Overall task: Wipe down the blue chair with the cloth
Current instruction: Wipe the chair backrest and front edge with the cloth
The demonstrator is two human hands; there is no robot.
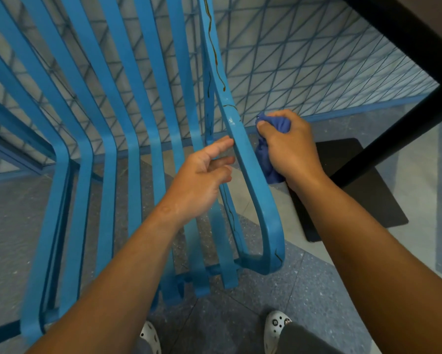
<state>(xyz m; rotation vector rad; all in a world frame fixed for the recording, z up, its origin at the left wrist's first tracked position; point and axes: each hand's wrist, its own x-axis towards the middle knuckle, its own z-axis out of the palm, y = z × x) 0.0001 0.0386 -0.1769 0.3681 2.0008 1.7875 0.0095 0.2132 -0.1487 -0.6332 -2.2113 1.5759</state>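
A blue slatted chair [135, 103] fills the left and middle of the head view, its curved right armrest [255, 175] running toward me. Dark brown drip stains run down the upper part of that armrest. My right hand [289, 146] grips a bunched blue cloth [266, 154] and holds it against the armrest's outer right side. On the inner side, my left hand [202, 172] is relaxed, its fingertips touching the armrest and holding nothing.
A dark table [406, 19] stands at the upper right, with its black leg and flat black base plate [350, 190] on the floor beside the chair. A wall with blue diagonal mesh [304, 60] lies behind. My white clogs [276, 325] show at the bottom.
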